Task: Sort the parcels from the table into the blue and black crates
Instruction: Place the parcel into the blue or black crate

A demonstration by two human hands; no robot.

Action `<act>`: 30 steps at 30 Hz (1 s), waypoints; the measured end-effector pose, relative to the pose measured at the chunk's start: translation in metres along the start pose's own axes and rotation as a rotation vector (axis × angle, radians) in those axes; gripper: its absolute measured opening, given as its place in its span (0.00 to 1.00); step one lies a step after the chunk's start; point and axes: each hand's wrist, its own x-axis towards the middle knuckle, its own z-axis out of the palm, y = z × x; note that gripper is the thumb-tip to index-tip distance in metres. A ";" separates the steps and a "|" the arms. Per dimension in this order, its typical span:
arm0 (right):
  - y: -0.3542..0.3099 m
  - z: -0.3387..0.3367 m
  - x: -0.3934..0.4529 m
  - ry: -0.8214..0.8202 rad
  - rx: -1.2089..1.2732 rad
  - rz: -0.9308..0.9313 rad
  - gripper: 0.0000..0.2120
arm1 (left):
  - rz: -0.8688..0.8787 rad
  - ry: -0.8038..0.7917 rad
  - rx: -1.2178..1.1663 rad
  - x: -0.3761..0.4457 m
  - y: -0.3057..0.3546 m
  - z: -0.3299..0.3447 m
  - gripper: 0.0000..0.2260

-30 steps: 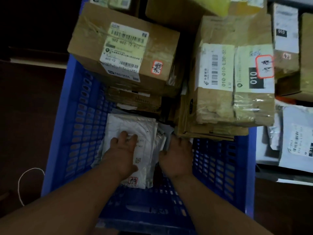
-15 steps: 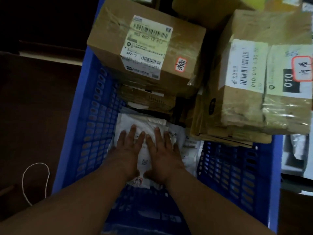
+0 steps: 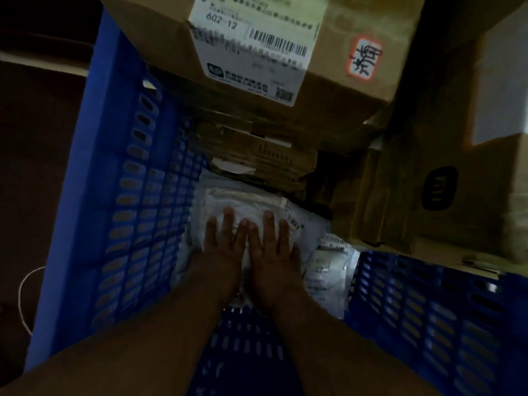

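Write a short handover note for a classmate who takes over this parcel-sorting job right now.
Left hand and right hand: fingers straight, side by side, pressing flat on the white plastic mailer bag low in the blue slotted plastic crate.
Brown cardboard box with the 602-12 label sits on the stack at the far end; more white mailers lie right of the hands.
Done: these parcels are in the blue crate.
Left: the table and black crate are not visible.
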 end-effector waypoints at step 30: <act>0.030 -0.057 -0.075 -0.069 0.283 0.331 0.44 | -0.106 0.106 -0.020 -0.069 0.016 -0.025 0.59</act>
